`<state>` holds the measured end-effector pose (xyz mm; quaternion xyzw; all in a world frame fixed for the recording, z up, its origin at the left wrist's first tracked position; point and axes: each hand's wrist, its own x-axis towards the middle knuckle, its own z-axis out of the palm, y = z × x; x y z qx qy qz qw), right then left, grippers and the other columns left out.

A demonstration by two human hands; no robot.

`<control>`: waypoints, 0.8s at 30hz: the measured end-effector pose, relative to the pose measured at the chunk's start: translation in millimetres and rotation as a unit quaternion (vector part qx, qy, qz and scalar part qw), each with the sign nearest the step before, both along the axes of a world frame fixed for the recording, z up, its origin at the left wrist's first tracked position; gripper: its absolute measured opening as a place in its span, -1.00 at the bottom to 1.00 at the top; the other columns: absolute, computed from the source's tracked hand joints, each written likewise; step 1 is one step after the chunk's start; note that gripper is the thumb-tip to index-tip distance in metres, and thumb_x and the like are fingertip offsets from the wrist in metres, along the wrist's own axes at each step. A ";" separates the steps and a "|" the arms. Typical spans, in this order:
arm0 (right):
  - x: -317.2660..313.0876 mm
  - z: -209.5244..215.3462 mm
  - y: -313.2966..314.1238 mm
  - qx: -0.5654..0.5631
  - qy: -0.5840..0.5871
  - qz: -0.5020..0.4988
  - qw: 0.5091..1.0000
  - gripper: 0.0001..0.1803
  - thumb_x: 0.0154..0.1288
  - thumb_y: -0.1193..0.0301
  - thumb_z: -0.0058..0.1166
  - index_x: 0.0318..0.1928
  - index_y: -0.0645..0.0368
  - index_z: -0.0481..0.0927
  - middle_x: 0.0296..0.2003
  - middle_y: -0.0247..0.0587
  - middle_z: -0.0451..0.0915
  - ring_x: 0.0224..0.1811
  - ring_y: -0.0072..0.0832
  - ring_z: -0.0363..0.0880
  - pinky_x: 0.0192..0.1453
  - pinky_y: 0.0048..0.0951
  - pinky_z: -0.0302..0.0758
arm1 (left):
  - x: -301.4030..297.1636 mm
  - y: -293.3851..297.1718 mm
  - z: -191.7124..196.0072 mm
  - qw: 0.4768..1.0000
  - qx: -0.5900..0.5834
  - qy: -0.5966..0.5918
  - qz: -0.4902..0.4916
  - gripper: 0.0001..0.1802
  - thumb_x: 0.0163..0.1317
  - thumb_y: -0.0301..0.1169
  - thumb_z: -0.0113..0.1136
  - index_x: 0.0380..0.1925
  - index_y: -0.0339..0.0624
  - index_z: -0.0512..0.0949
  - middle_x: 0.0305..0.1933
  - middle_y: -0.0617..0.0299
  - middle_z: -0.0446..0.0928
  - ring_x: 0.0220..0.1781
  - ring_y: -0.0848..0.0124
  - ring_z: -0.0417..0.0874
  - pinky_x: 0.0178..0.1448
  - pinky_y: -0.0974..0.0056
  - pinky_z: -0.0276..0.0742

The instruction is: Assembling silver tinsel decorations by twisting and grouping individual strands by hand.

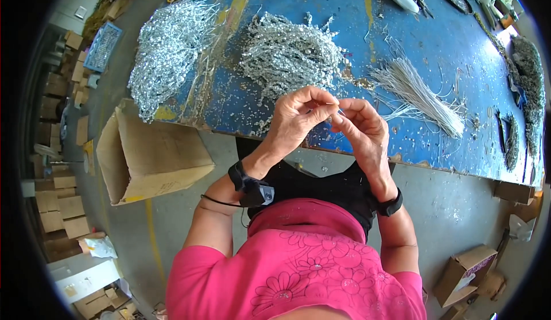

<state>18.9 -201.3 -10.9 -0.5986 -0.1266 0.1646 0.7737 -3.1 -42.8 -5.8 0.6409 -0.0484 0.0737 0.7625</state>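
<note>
**Two hands pinch a thin wire at the edge of a blue table**

Closest in, the person's pink flowered top [304,274] fills the lower part of the view, with both forearms rising from it, each with a black band at the wrist. Just above, the left hand [295,119] and the right hand [361,130] meet in front of the table's near edge. The fingertips of both are pressed together on a thin pale wire [338,111], which shows only as a short sliver between them; the hands touch at that point.

To the left, below the table edge, an open cardboard box [152,156] stands on the grey floor.

Beyond the hands lies the worn blue table [442,50]. A bundle of white wires [422,93] lies to the right of the hands. Further back sit a heap of silvery glittered sprigs [287,53] and a larger silvery heap [166,47] spilling over the left edge.
</note>
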 end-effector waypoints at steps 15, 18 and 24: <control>-2.1 3.7 -11.2 -0.147 -0.150 -0.048 0.977 -0.88 0.15 0.50 0.25 -0.28 0.25 0.64 -0.42 -0.23 0.61 -0.35 -0.54 0.58 -0.21 -0.54 0.47 | -8.7 -3.6 1.4 0.999 0.026 0.014 0.039 -0.94 0.15 -0.56 0.26 -0.37 -0.23 0.57 -0.36 0.32 0.58 -0.34 0.62 0.51 -0.23 0.49 0.47; 1.4 9.8 -11.4 -0.185 -0.197 -0.043 0.962 -0.87 0.17 0.49 0.24 -0.27 0.25 0.64 -0.43 -0.23 0.61 -0.35 -0.52 0.58 -0.22 -0.53 0.47 | -9.1 2.2 1.8 0.992 0.112 -0.019 0.049 -0.94 0.15 -0.53 0.26 -0.38 -0.20 0.57 -0.36 0.34 0.60 -0.32 0.61 0.52 -0.18 0.43 0.46; -5.8 7.0 -17.7 -0.196 -0.163 -0.021 0.967 -0.84 0.20 0.45 0.22 -0.23 0.24 0.64 -0.39 -0.25 0.63 -0.32 -0.57 0.57 -0.19 -0.53 0.47 | -16.1 -0.1 -4.1 0.991 0.129 -0.018 0.037 -0.94 0.17 -0.51 0.25 -0.36 -0.20 0.56 -0.37 0.33 0.59 -0.31 0.57 0.54 -0.18 0.42 0.46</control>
